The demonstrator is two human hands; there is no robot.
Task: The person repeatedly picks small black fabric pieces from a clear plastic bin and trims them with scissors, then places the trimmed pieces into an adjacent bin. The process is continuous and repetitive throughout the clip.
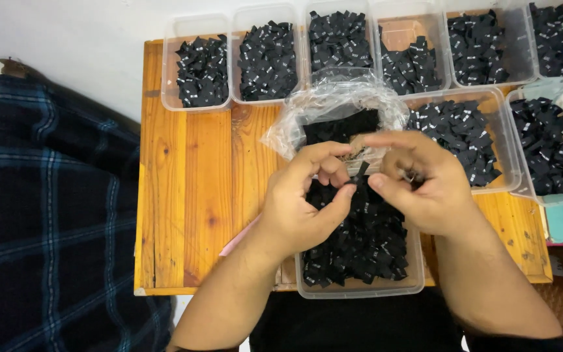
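A single head-worn camera looks almost straight down, close over the wooden counter point(184, 195). The far edge of the counter lies at the top of the frame, the person's forearms enter from the bottom, and both hands sit near centre.

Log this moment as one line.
left hand: pinches black label | right hand: pinches same label | below: clear tub of labels | surface: wooden table

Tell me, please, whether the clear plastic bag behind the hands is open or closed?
Open: the clear plastic bag has its mouth spread wide, with black labels showing inside it.
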